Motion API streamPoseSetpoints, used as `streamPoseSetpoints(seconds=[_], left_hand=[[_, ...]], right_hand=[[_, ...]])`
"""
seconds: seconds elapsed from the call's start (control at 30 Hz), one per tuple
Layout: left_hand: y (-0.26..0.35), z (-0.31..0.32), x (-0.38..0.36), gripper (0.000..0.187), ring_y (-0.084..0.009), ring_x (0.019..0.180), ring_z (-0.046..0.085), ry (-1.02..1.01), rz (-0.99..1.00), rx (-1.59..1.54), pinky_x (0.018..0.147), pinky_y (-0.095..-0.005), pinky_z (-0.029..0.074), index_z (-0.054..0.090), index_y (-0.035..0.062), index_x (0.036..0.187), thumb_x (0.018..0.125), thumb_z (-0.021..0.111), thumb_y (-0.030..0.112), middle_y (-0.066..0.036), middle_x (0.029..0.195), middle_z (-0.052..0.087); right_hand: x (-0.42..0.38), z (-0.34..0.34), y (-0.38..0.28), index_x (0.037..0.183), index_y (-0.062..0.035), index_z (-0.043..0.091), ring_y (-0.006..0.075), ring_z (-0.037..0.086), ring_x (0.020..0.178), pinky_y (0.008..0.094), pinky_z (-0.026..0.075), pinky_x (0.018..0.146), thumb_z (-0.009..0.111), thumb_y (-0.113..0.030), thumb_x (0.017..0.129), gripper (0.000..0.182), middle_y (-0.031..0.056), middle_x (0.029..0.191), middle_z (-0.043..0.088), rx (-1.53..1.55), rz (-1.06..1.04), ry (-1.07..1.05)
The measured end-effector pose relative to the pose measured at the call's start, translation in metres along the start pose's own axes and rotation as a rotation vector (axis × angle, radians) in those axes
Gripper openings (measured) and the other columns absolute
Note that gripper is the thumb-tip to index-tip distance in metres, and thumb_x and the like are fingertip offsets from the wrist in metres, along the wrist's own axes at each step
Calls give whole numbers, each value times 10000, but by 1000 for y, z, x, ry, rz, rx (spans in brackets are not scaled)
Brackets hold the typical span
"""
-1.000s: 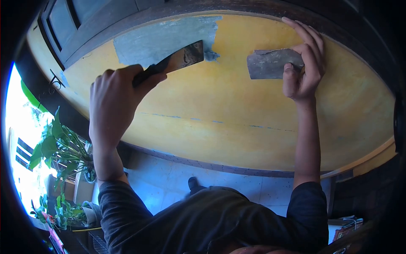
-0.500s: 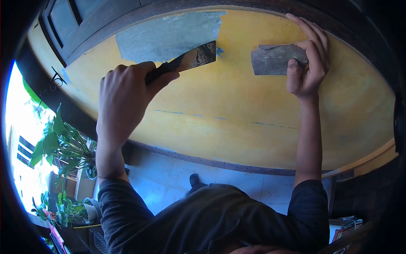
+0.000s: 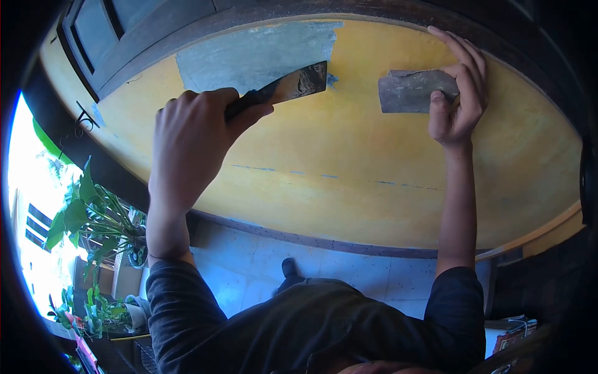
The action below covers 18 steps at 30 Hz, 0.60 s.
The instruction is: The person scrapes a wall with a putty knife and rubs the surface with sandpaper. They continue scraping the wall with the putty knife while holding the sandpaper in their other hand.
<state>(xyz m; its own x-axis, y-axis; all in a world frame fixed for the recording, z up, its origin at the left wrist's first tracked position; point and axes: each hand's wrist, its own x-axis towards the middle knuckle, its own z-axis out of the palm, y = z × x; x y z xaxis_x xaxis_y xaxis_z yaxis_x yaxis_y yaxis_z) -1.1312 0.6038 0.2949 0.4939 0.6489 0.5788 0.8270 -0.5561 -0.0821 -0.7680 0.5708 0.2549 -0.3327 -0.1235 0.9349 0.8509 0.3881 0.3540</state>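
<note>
Home porch: plants [image 3: 76, 213], tiled flr [image 3: 355, 269]

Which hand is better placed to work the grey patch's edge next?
Probably the left hand: it holds the scraper, whose blade overlaps the grey patch in view. The right hand, holding a flat grey piece, is farther off.

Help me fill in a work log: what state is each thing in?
Wall: mostly yellow, with a grey patch
Scraper: gripped in left hand, blade dark-marked; wall contact unclear
Sheet: held in right hand, between thumb and fingers
Plant: green, leafy
</note>
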Motion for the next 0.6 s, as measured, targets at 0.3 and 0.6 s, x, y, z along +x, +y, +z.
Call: streamPoseSetpoints(seconds=[0.3, 0.6], left_hand=[[-11, 20, 5, 506, -337, 567, 666, 69, 149, -42, 624, -430, 534, 760, 56, 846, 962, 723, 547, -134, 583, 641], [-102, 113, -76, 456, -293, 525, 523, -172, 27, -732, 556, -417, 444, 686, -29, 852, 979, 777, 399, -188, 619, 569]], right_hand=[[4, -4, -4, 845, 13, 546, 446, 637, 1202, 527, 459, 1100, 529, -338, 989, 380, 257, 1273, 730, -44, -5, -60], [-37, -39, -109, 1196, 104, 594, 370, 612, 1197, 485, 472, 1039, 544, -402, 1015, 540, 250, 1309, 641, 80, 510, -131]])
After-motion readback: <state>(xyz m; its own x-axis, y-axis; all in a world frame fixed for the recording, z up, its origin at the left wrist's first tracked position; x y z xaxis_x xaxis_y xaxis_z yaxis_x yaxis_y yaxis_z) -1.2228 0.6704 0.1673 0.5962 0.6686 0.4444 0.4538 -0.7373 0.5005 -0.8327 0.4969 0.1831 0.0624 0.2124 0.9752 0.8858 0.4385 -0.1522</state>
